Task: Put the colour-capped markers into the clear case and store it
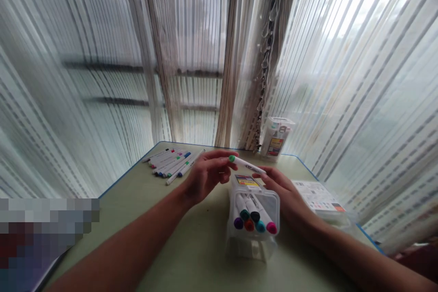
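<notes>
Daylight comes through sheer curtains (356,77) ahead of you, brightest at upper right, with glare washing out the window detail. Your left hand (207,178) and right hand (284,189) are backlit and slightly dim. Shadows on the worktop (191,251) stay soft. Wide-angle bowing is strong toward the frame edges. Focus is acceptable, slightly soft throughout. A pixelated patch (44,237) blocks the lower left.

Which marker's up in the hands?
The green-capped white marker, held between left hand and right hand; others sit in the clear plastic box or lie on the pale green table.
</notes>
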The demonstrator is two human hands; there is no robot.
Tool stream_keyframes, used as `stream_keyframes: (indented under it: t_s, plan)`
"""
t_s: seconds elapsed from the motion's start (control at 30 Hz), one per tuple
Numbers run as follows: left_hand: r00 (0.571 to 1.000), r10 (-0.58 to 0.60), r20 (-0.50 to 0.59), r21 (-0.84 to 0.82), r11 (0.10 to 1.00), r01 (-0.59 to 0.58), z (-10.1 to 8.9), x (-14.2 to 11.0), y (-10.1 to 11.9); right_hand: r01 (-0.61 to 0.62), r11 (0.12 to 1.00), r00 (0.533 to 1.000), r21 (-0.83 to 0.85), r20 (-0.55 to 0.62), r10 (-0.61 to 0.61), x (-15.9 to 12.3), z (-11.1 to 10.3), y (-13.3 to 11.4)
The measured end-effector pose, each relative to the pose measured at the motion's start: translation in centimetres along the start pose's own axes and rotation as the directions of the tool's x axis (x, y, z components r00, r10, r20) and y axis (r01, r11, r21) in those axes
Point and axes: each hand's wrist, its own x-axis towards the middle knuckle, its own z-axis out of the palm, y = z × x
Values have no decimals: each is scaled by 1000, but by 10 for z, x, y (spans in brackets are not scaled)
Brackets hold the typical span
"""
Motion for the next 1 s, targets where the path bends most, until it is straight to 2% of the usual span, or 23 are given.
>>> stream_keyframes:
  t_s: [0.27, 0.87, 1.0]
  plan:
    - [1000, 13, -3, 27, 1000, -12, -1, 0, 1, -19, 1000, 1000, -9, 0, 19, -2, 0, -2]
    - [998, 46, -41, 34, 998, -45, -3, 0, 1, 24, 1000, 1000, -18, -2, -24, -2, 0, -3]
    - [993, 68, -97, 96, 994, -58, -3, 1, 1, 52, 998, 998, -36, -29, -53, -1, -1, -2]
